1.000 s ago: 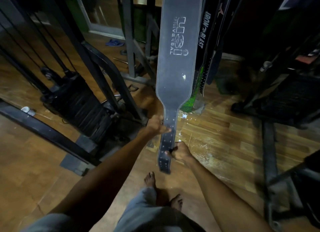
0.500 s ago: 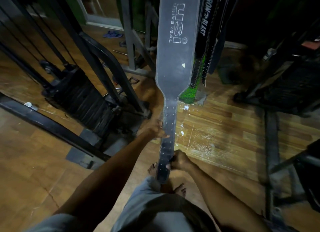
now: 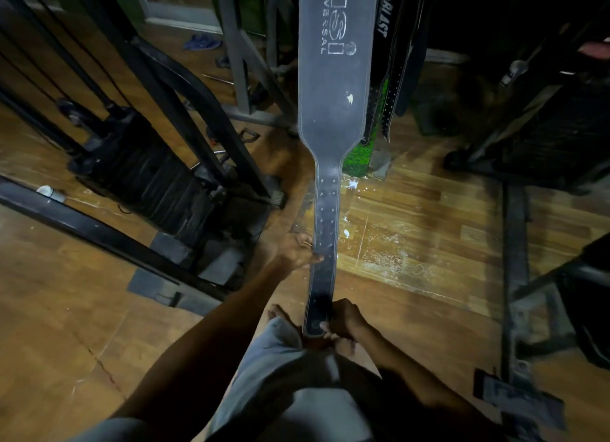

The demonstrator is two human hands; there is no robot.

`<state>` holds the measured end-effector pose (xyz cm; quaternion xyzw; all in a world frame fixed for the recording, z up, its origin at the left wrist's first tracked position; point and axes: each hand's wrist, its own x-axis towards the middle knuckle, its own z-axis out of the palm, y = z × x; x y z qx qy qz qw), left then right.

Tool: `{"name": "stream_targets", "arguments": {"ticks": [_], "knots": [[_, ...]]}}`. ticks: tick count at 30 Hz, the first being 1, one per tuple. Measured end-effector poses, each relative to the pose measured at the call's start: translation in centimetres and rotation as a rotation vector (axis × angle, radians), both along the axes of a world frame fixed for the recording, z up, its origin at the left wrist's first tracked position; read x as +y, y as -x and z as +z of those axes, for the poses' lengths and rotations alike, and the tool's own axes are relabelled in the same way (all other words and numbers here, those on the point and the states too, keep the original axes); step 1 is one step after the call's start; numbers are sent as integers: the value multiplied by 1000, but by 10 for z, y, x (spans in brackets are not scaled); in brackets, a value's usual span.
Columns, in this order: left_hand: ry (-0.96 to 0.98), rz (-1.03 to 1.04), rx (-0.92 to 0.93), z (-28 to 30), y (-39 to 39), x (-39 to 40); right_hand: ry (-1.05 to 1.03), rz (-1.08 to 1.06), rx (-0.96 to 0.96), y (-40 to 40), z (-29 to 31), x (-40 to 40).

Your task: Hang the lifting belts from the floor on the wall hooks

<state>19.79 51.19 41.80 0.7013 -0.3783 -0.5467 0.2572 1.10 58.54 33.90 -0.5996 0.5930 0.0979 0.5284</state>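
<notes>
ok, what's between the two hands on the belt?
Head view: only bare punched strap of the grey lifting belt between left hand and right hand; nothing else.

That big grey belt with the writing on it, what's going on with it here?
A person is handling a wide grey leather lifting belt that runs up out of view, so its hook cannot be seen. The left hand pinches the narrow punched strap partway up, while the right hand grips the strap's tip. Other dark belts hang just behind it, above the wooden floor.
</notes>
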Motion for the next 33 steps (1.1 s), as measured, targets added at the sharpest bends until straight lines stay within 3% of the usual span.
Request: {"name": "stream_targets", "arguments": {"ticks": [3,7,12,18,26,33], "knots": [[-30,112,75,-2,0,16,-63,-60,-19,-2,7,1],[94,-42,243,-35,-20,67,-60,-98,-70,-8,18,0],[32,-127,-60,-35,-20,101,-57,-88,-65,-19,33,6],[-45,-221,-44,-40,-30,129,-28,-165,-19,-31,36,32],[-157,-34,-32,-46,-26,135,8,-364,-51,-40,29,47],[105,-21,-182,-20,-31,94,259,-358,-70,-17,27,-13]]}}
